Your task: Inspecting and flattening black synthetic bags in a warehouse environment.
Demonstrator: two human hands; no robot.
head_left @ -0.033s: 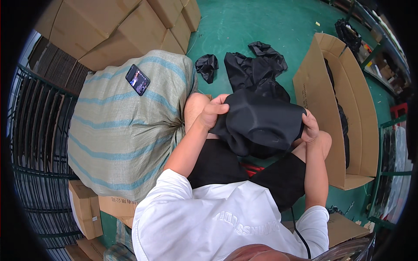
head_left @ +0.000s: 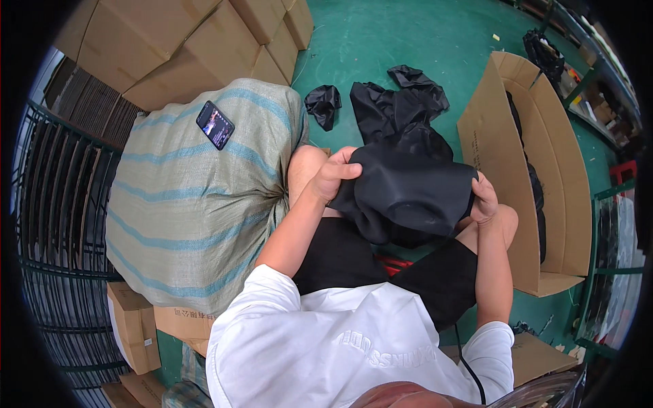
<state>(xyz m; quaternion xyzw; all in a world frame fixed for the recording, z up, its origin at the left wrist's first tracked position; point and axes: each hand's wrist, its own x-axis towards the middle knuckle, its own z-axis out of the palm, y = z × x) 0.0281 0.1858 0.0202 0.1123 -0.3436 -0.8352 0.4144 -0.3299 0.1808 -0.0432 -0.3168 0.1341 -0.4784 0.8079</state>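
A piece of smooth black fabric [head_left: 401, 183] is stretched between my two hands over my lap. My left hand [head_left: 335, 175] pinches its left edge, with the thumb on top. At the opposite edge, my right hand [head_left: 484, 198] grips the cloth between thumb and fingers. Faint round creases show on the taut surface, and a darker fold hangs below it toward my knees. Just beyond, more black fabric [head_left: 391, 112] lies crumpled on the floor, partly hidden behind the held piece. The fingertips under the cloth are hidden.
A striped woven sack [head_left: 197, 197] bulges at my left, with a phone [head_left: 215, 125] on top. An open cardboard box [head_left: 503, 177] with black contents stands at my right. Stacked cartons [head_left: 224, 51] rise at the far left. A small black bundle [head_left: 323, 105] lies on the green floor.
My left hand has shifted very slightly to the right, and the fabric's creases have changed a little. My right hand stays in place.
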